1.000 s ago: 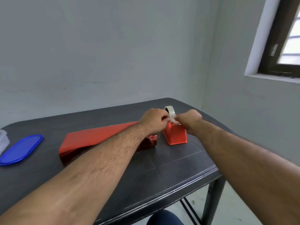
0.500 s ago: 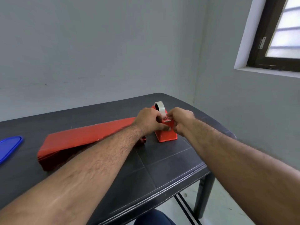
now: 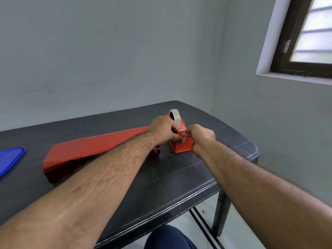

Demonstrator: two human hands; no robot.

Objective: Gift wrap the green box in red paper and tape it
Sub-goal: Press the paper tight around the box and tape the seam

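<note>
On the dark surface, the red-wrapped box lies nearest, partly under the left forearm. Just beyond its right end, the left hand grips the red dispenser, thumb curled on its front. The right hand pinches the tape end in its fingers. A blue lid sits at far left.

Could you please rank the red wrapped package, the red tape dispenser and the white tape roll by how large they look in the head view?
1. red wrapped package, the largest by far
2. red tape dispenser, partly covered by the left hand and right hand
3. white tape roll, smallest
</note>
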